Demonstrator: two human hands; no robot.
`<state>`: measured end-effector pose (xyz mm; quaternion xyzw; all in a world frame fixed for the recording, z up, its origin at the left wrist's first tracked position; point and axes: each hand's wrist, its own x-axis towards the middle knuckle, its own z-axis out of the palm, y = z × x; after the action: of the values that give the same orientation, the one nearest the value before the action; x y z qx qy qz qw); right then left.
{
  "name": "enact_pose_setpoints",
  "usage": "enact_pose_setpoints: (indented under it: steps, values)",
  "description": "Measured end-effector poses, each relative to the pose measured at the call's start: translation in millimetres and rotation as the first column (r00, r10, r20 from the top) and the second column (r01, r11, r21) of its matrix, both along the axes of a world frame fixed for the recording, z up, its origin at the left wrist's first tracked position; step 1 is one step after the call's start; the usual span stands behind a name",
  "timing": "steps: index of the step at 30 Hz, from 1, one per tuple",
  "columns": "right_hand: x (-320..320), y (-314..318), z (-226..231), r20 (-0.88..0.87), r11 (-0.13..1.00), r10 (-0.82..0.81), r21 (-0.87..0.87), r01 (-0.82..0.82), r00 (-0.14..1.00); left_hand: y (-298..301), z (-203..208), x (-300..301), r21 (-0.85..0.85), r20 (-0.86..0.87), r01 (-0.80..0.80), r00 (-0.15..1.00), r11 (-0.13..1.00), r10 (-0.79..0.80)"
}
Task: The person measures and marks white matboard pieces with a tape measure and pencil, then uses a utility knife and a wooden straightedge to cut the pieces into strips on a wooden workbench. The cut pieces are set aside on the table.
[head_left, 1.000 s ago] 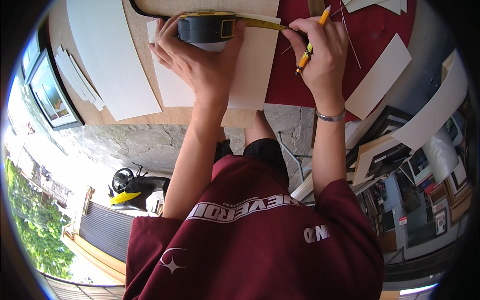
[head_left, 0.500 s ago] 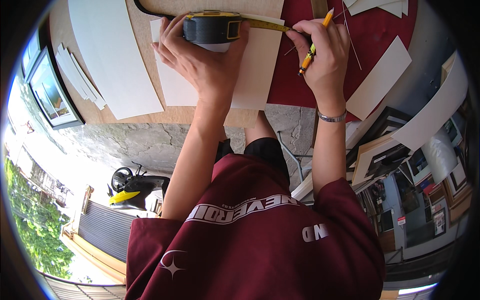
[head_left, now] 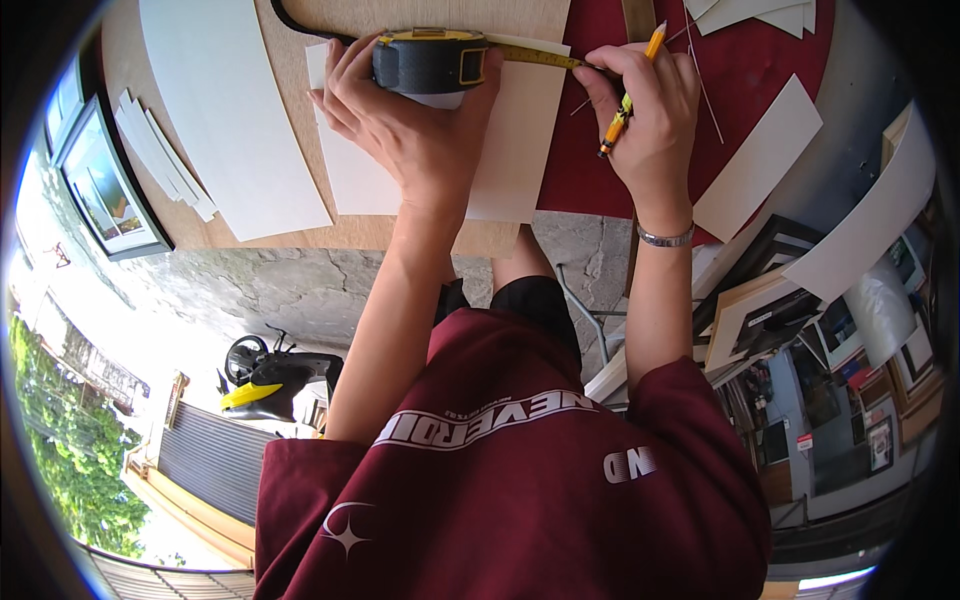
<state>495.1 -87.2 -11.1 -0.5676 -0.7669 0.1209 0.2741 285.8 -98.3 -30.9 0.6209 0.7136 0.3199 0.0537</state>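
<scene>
My left hand (head_left: 415, 145) is closed round a black and yellow tape measure (head_left: 425, 68) above a white board (head_left: 510, 150). The yellow blade (head_left: 535, 57) runs out to the right, along the board's far part and past its right edge. At the blade's end, my right hand (head_left: 650, 125) pinches the tip between thumb and forefinger. That same hand also keeps a yellow pencil (head_left: 625, 100) tucked between its fingers, point upward. A black strap (head_left: 300, 25) trails from the tape measure to the left.
A long white board (head_left: 230, 120) and thin white strips (head_left: 160, 150) lie at left on the wooden tabletop (head_left: 360, 233). At right, a white piece (head_left: 760, 155) rests on a dark red surface (head_left: 590, 180). A framed picture (head_left: 110, 190) stands far left; frames (head_left: 760, 320) lean at right.
The tape measure and my left hand have shifted very slightly right and nearer in the picture. My right hand has barely moved, and both grips stay the same.
</scene>
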Motion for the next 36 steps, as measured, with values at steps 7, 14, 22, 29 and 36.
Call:
enact_pose_setpoints:
  steps: [7,14,22,29,36]
  values:
    - [1,0,0,-0.019,1.0,0.007,0.004,-0.007,1.0,-1,-2,-1,-0.002,-0.007,0.003,1.0,1.0,-0.003]
    - [2,0,-2,-0.016,1.0,0.013,0.008,-0.013,1.0,0,-1,-2,0.004,-0.037,0.019,0.999,1.0,-0.019]
    - [0,0,-1,-0.018,1.0,0.012,-0.003,-0.012,1.0,0,-3,-2,0.02,-0.02,0.019,1.0,1.0,-0.018]
    - [1,1,-1,-0.019,1.0,0.016,0.004,-0.016,1.0,1,3,-1,0.003,-0.063,0.026,0.998,1.0,-0.026]
    - [4,1,-13,-0.052,0.999,0.016,0.051,-0.013,0.999,2,4,0,0.003,-0.063,0.026,0.998,1.0,-0.025]
